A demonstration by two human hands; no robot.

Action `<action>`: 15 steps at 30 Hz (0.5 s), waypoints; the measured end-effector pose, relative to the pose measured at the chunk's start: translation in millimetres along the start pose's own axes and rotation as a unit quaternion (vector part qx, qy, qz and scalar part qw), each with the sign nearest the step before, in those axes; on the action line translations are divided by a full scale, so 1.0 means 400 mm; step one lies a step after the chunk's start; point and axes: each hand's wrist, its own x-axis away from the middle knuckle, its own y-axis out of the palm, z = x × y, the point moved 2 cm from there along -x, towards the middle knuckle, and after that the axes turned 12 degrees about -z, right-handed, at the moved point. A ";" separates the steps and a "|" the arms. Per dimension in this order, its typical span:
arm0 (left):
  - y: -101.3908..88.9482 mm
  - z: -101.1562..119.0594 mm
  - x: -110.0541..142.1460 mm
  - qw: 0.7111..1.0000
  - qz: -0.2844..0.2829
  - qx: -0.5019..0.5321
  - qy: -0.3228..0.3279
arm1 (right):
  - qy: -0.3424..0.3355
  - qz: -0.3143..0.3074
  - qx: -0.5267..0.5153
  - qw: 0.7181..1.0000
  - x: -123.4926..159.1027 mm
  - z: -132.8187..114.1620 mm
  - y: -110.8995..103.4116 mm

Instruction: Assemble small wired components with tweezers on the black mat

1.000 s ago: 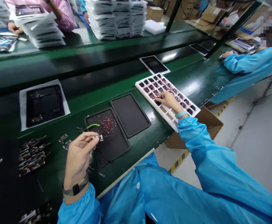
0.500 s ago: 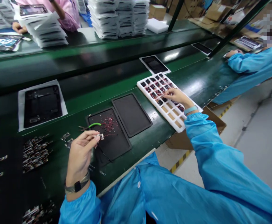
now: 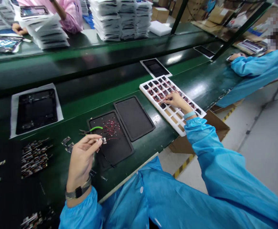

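Observation:
My left hand (image 3: 83, 156) pinches a small circuit board (image 3: 103, 140) with a thin red wire and a black cable trailing from it. It is over a black tray (image 3: 123, 148) that holds many tiny red-wired pieces (image 3: 111, 128). Green-handled pliers (image 3: 96, 128) lie across that tray's left edge. Farther right, my right hand (image 3: 177, 101) reaches into a white compartment tray (image 3: 142, 86), fingertips pressed together at a cell. Small black parts with red wires (image 3: 161, 95) fill many of its cells. Whatever is between those fingertips is too small to make out.
A second black tray (image 3: 134, 117) adjoins the first. Tablet-like panels on white sheets (image 3: 36, 111) lie along the green line. Piled circuit boards (image 3: 35, 157) are at left. Stacked wrapped panels (image 3: 105, 20) stand behind. A co-worker's blue sleeve (image 3: 246, 65) is at right; a pink-sleeved person (image 3: 69, 16) sits opposite.
My right hand has shifted slightly left over the white tray, its fingers still together. The panels on the line have moved left. My left hand stays in place with the circuit board.

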 end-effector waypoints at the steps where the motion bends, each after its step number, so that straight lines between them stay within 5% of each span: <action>1: -0.001 -0.002 -0.001 1.000 -0.003 0.000 0.000 | -0.005 0.004 -0.013 1.000 0.000 -0.002 0.001; 15: -0.001 -0.001 -0.007 1.000 0.002 -0.001 0.010 | 0.036 0.022 -0.286 0.957 0.103 0.013 -0.103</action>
